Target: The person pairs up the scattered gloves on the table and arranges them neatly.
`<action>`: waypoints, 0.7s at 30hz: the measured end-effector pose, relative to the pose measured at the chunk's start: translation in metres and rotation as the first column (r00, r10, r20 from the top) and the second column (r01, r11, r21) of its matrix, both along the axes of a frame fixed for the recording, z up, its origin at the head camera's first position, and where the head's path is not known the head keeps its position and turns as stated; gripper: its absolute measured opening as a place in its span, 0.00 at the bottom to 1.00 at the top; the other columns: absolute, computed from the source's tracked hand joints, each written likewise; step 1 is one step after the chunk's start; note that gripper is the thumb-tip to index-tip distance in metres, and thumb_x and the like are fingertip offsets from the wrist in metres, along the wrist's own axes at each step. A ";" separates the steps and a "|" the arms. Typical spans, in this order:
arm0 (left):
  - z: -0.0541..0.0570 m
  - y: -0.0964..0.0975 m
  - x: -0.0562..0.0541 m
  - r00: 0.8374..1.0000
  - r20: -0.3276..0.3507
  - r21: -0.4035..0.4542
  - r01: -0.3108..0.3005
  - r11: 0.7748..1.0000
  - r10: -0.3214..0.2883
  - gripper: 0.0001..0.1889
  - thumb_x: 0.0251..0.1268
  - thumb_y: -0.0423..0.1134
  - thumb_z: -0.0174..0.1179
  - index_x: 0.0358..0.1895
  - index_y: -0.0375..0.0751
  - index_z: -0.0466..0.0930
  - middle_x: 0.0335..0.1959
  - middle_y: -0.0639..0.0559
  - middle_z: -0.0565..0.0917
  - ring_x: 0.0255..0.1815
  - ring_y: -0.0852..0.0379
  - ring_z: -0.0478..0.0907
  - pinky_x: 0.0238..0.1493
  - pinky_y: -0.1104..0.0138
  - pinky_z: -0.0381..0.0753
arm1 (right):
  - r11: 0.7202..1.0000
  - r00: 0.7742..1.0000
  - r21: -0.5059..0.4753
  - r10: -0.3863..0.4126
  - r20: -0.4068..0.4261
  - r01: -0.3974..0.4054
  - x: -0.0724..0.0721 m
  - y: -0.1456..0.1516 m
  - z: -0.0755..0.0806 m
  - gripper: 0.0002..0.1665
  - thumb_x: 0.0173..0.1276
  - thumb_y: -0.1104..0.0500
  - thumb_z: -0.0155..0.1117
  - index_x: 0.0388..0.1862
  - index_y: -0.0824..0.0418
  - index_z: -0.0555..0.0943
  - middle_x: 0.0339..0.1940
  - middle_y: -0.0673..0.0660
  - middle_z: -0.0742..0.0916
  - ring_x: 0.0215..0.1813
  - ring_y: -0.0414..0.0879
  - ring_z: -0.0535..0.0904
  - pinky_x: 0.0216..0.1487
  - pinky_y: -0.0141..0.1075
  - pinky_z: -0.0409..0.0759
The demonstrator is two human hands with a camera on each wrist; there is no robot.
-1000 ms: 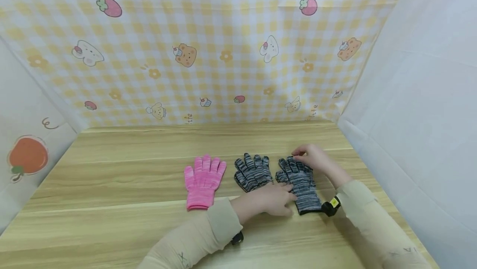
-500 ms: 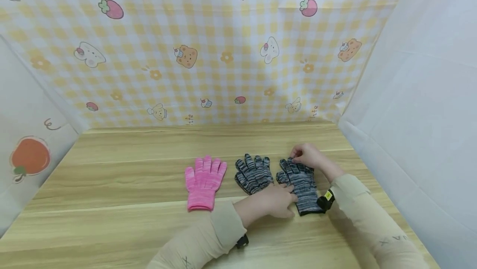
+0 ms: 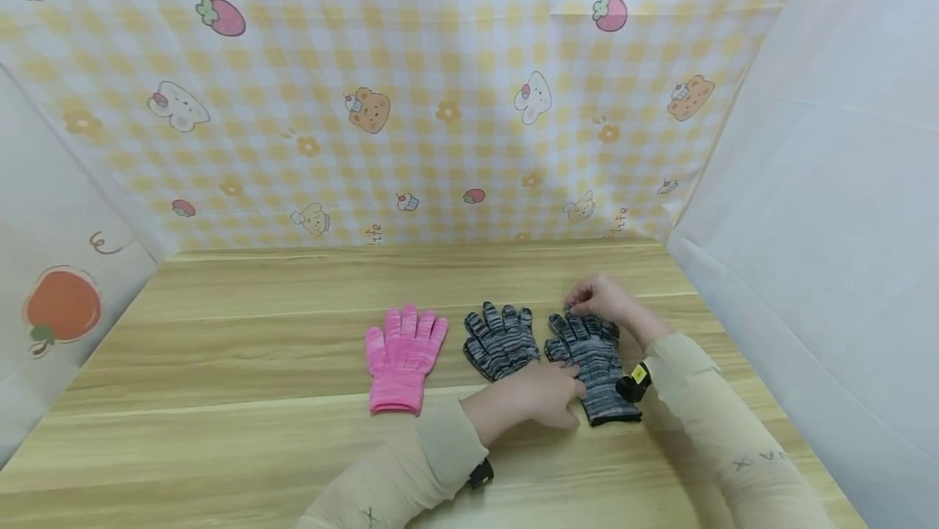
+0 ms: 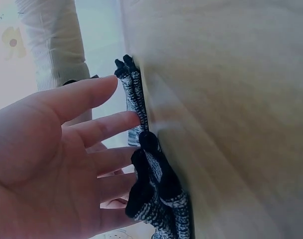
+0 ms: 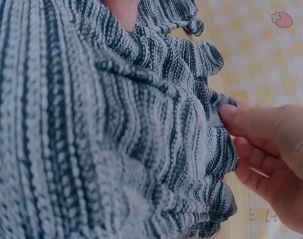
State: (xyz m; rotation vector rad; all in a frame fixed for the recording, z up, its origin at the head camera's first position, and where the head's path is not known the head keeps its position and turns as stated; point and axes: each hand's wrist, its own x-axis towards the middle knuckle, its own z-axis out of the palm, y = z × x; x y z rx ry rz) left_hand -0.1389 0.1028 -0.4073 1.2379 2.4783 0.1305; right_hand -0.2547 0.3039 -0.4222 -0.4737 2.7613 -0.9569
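Observation:
A black-and-grey knit glove (image 3: pixel 600 378) lies flat on the right, fingers pointing to the back and its dark cuff toward me. My right hand (image 3: pixel 603 299) pinches the tip of one glove finger between thumb and fingers, as the right wrist view shows at the glove's end (image 5: pixel 218 107). My left hand (image 3: pixel 541 394) lies low with fingers extended, fingertips at the glove's thumb-side edge. In the left wrist view that hand (image 4: pixel 56 154) has its fingers loosely straight. A second grey-black glove (image 3: pixel 502 341) lies to the left, its lower part hidden behind my left hand.
A pink glove (image 3: pixel 402 362) lies farther left, cuff toward me. The wooden tabletop (image 3: pixel 242 350) meets a yellow checked cloth (image 3: pixel 440 154) at the back. White cloth walls (image 3: pixel 822 187) stand at the sides.
My right hand has shifted slightly left along the glove's fingertips, its fingers closing in on a glove finger's tip. My left hand has stayed nearly still.

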 end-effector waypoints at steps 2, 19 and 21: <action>0.000 0.001 -0.001 1.000 0.014 0.003 -0.006 1.000 0.005 0.23 0.62 0.53 0.61 0.61 0.58 0.77 0.71 0.56 0.64 0.71 0.54 0.58 0.65 0.51 0.64 | 1.000 1.000 0.020 0.017 0.001 -0.017 0.001 0.000 0.000 0.05 0.63 0.65 0.67 0.37 0.63 0.87 0.34 0.54 0.87 0.35 0.45 0.81 0.37 0.40 0.80; 0.001 0.000 -0.003 0.999 0.044 0.015 -0.018 1.000 0.017 0.21 0.63 0.52 0.61 0.60 0.59 0.78 0.71 0.57 0.64 0.71 0.56 0.58 0.65 0.52 0.63 | 0.988 0.999 0.154 -0.002 -0.044 0.009 0.002 0.000 -0.003 0.07 0.65 0.65 0.64 0.27 0.64 0.78 0.25 0.53 0.80 0.28 0.45 0.72 0.32 0.39 0.73; 0.002 0.000 -0.003 0.999 0.047 0.014 -0.020 1.000 0.019 0.21 0.63 0.52 0.61 0.60 0.59 0.78 0.71 0.56 0.63 0.71 0.56 0.58 0.66 0.52 0.63 | 0.989 0.998 0.145 -0.022 -0.063 0.031 0.001 0.002 -0.004 0.07 0.66 0.65 0.64 0.28 0.65 0.79 0.26 0.54 0.81 0.28 0.46 0.73 0.33 0.41 0.74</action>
